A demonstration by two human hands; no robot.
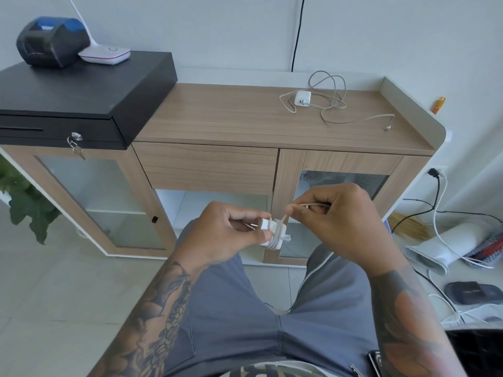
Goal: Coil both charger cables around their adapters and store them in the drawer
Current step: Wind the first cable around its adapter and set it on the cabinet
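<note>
Currently, step in hand: the first charger is being wound; several turns already sit around it, so this one looks close to done.
Left hand (231, 235): its fingers (246, 213) are clenched on the first adapter (273, 233), holding it steady so the turns land side by side.
First adapter: between the two hands, in front of the lap, with its prongs pointing away from the left fingers toward the right hand.
Right hand (337, 221): its fingers pinch the free end of the first cable (284, 216) just above and beside the adapter, keeping it taut, likely so the coil does not slacken.
Second adapter (302, 98): well beyond both hands, lying on the bench (217, 115), untouched.
Second cable (330, 104): loose loops spread around and to the right of that adapter, its plug end trailing toward the bench's right edge.
Drawer (209, 167): closed, under the bench top, above and beyond the left fingers; nothing stored yet by the look of it.
Judgement: roughly a quarter through.
</note>
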